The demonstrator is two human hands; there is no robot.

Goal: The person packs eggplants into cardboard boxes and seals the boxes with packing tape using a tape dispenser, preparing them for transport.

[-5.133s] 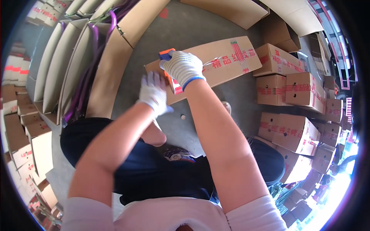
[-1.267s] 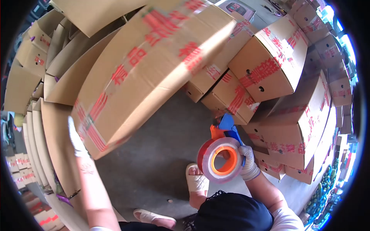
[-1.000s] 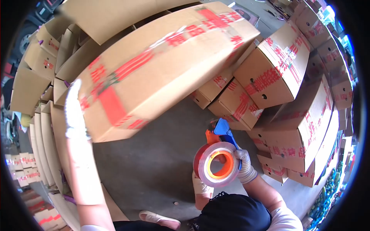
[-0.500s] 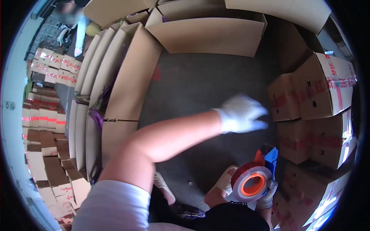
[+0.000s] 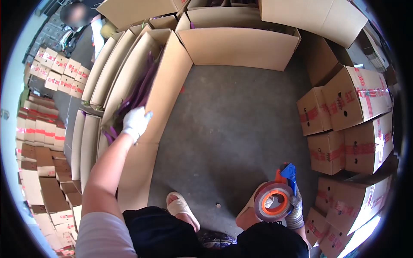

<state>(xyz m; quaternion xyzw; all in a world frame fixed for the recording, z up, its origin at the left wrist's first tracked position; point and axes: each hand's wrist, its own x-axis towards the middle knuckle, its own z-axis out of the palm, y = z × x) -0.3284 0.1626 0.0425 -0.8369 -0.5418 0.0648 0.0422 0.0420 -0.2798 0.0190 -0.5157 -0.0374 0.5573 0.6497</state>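
Observation:
My left hand, in a white glove, is at the top edge of an open carton's long flap. Its thumb lies over the flap and its fingers curl on the inner side, partly hidden. Long purple eggplants lie inside this carton, right beside the hand. Low on the right, my gloved right hand is closed around a tape dispenser with a blue part, an orange hub and a large tape roll.
More open cartons stand at the far side. Taped cartons are stacked along the right. Many cartons with red print stand far left, near another person. My feet in light sandals are on the grey floor.
My left hand has swung from over the floor on the right to the left carton's flap. The view has shifted slightly, and the eggplants show more. My right hand still holds the tape dispenser.

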